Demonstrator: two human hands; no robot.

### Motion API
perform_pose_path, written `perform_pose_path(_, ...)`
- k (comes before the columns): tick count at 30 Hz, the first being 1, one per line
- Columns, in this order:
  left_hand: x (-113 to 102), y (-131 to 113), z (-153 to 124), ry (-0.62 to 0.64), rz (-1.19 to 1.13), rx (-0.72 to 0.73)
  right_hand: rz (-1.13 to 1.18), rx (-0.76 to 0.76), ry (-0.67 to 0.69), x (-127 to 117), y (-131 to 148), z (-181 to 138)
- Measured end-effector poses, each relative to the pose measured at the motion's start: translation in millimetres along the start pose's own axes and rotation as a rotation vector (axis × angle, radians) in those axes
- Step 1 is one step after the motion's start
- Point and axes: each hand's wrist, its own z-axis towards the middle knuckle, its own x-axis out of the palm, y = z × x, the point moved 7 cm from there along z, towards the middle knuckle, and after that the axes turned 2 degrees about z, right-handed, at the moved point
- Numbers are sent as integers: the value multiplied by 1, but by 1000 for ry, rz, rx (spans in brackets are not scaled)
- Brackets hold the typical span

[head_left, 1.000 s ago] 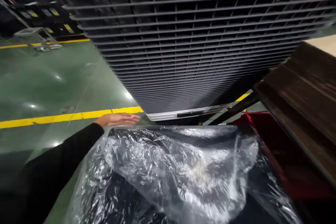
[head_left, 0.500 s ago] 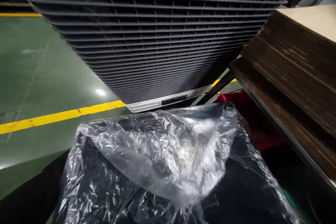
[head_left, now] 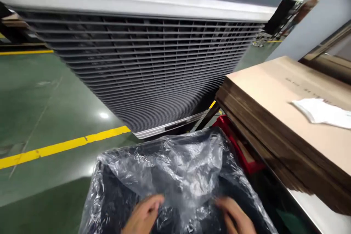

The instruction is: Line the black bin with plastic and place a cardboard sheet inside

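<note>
Crinkly clear plastic bag (head_left: 175,168) sits loosely under both hands (head_left: 144,215) (head_left: 237,215), fingers flat, not clamped, so it might slip or tear.

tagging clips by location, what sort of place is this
Probably a factory or warehouse floor: a green painted floor with a yellow line, a big louvred appliance, and a stack of flat cardboard. Both hands rest on a plastic bag.

Both hands cut off at the bottom edge; dark contents blur under the plastic bag (head_left: 170,164)
</note>
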Motion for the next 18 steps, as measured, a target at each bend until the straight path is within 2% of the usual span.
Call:
perform_pose_path(1,12,-2,17,-4,36,6,-41,-93,141,28,10,26)
perform_pose_path(3,29,9,65,-67,134,-39,-149,-129,258,73,14,82)
perform_pose_path(5,38,33,113,-166,227,-111,-237,-100,306,110,3,132)
perform_pose_path(8,48,70,161,-254,323,-70,-315,-92,302,149,-23,179)
perform_pose_path(10,59,91,174,-269,371,-9,-343,-93,272,166,-41,194)
perform_pose_path(13,76,114,176,-251,422,40,-366,-100,251,186,-58,204)
perform_pose_path(16,83,127,172,-228,440,42,-364,-150,255,196,-53,205)
perform_pose_path(18,78,127,169,-202,431,48,-355,-191,251,191,-40,195)
